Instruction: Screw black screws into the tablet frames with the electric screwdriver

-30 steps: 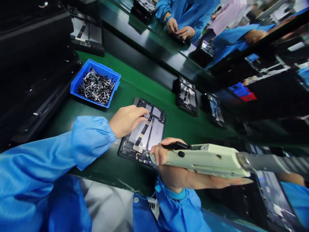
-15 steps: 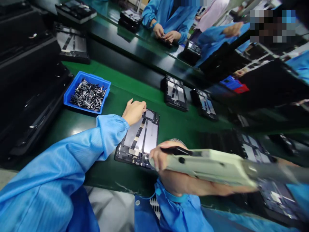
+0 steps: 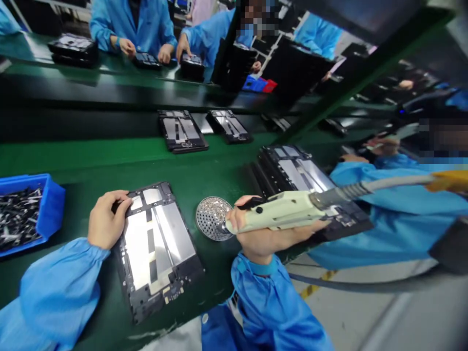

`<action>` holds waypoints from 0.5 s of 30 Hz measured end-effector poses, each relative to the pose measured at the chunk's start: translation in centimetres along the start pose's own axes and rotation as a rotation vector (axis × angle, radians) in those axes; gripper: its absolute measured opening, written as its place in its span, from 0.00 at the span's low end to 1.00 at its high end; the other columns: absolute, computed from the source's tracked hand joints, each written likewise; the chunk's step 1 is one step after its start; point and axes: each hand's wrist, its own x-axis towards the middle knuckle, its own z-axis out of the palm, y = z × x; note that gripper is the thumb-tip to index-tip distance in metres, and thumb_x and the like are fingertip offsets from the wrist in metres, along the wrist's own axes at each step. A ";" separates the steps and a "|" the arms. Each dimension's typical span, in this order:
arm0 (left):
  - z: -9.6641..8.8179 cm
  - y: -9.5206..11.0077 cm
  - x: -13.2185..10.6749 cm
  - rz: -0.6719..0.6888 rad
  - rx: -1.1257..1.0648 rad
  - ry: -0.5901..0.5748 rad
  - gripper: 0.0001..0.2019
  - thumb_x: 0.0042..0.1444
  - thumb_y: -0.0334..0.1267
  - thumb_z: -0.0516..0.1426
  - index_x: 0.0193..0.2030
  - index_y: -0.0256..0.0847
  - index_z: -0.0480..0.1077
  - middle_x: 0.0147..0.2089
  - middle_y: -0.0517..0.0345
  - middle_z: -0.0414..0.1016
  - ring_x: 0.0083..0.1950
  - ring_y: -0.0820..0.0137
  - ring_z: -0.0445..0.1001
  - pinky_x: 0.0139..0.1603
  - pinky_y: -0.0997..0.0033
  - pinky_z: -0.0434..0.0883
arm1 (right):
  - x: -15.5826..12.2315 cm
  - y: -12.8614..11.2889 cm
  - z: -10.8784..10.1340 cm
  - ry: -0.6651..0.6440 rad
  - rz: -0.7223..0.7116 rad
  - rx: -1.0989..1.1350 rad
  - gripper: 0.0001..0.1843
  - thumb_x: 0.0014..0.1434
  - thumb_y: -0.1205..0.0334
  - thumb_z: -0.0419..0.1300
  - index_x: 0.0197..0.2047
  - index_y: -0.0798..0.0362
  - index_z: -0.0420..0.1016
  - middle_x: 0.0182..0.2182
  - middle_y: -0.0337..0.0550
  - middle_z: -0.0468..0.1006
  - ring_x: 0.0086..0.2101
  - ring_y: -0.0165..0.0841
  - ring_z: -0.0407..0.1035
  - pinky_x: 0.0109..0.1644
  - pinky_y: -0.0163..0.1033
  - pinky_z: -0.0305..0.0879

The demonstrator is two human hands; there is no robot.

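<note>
An opened tablet (image 3: 176,231) lies on the green bench with its silvery battery area, dark ribbon strips and circuit board facing up. My left hand (image 3: 107,217) is closed at its upper left corner, thumb and fingers on the edge. In my right hand (image 3: 261,243) is a pale green electric screwdriver (image 3: 283,210), held nearly level, with a grey cable at its rear end. Its tip is at a round metal dish (image 3: 202,210) of small screws, right of the tablet. Whether a screw sits on the tip is too small to tell.
A blue bin (image 3: 54,204) of small metal parts stands at the left. Several tablets (image 3: 183,130) lie at the back, and a stack of tablets (image 3: 292,168) stands behind the screwdriver. A co-worker's sleeve (image 3: 395,209) is close on the right. Other people work across the bench.
The view has swung right. The screwdriver tip has moved from the tablet's lower edge to the dish of screws. My left hand remains at the tablet's upper part.
</note>
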 end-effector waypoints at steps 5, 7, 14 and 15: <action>-1.5 0.5 0.0 0.028 0.001 0.201 0.16 0.55 0.54 0.61 0.35 0.45 0.82 0.42 0.55 0.86 0.49 0.57 0.82 0.58 0.57 0.75 | -0.1 0.7 0.8 0.022 -0.085 0.175 0.44 0.53 0.13 0.47 0.30 0.47 0.76 0.13 0.36 0.67 0.12 0.35 0.63 0.17 0.43 0.67; -2.1 0.6 0.3 0.000 0.011 0.253 0.17 0.53 0.55 0.63 0.36 0.45 0.84 0.40 0.56 0.86 0.46 0.58 0.83 0.54 0.59 0.76 | 0.1 1.1 1.0 0.012 -0.060 0.167 0.48 0.51 0.11 0.44 0.29 0.49 0.78 0.11 0.35 0.65 0.11 0.35 0.62 0.17 0.43 0.66; -2.8 0.1 0.8 -0.219 -0.083 0.298 0.20 0.39 0.53 0.67 0.35 0.42 0.85 0.34 0.55 0.85 0.37 0.60 0.82 0.44 0.63 0.76 | 0.5 1.8 1.1 0.062 -0.039 0.242 0.45 0.48 0.11 0.50 0.35 0.47 0.74 0.18 0.37 0.74 0.11 0.32 0.61 0.12 0.37 0.55; -2.9 0.0 0.8 -0.223 -0.087 0.303 0.19 0.39 0.52 0.67 0.34 0.42 0.85 0.34 0.55 0.85 0.38 0.60 0.82 0.44 0.63 0.75 | 0.5 1.8 1.1 0.069 -0.052 0.229 0.44 0.49 0.11 0.50 0.35 0.47 0.74 0.18 0.37 0.74 0.11 0.33 0.62 0.12 0.37 0.55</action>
